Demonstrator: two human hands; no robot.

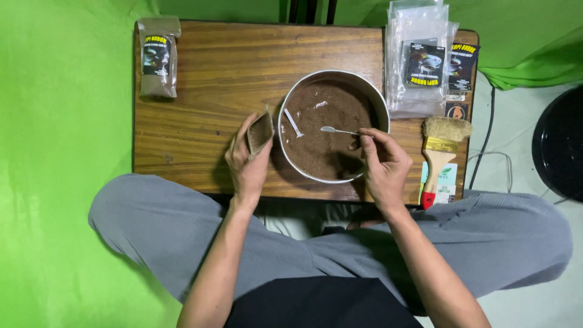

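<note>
A: Head view, bowl as landmark. Round metal bowl [333, 126] sits mid-table [212, 79], full of brown powder [328, 130]. Left hand [248, 159] just left of the bowl's rim, fingers closed around a small pouch [260, 132] — mouth up and tilted toward the bowl, some powder already inside.

B: Right hand?

A: Right hand [382, 164] over the bowl's right rim, fingertips pinched narrow on a metal spoon [339, 130]. Spoon bowl hangs above the powder, pointing left toward the pouch. Can't tell if it carries a load. A second, white scoop [293, 123] lies in the powder, left part of the bowl.

B: Risks?

A: My reading — the spoon is held lightly at its very end, so a small wobble could tip powder onto the table in the gap between bowl and pouch. The pouch mouth looks narrow and is propped only by the fingers; if it sags shut, powder lands on the hand. And the bowl's near rim overhangs close to the table's front edge, above the lap — a nudge from the right wrist could shift it.

B: Elsewhere?

A: Filled pouch [158, 58] far left of the bowl at the table's corner. Stack of empty bags [422, 61] right of the bowl, brush [442, 149] below them. Both well clear of the hands.
</note>
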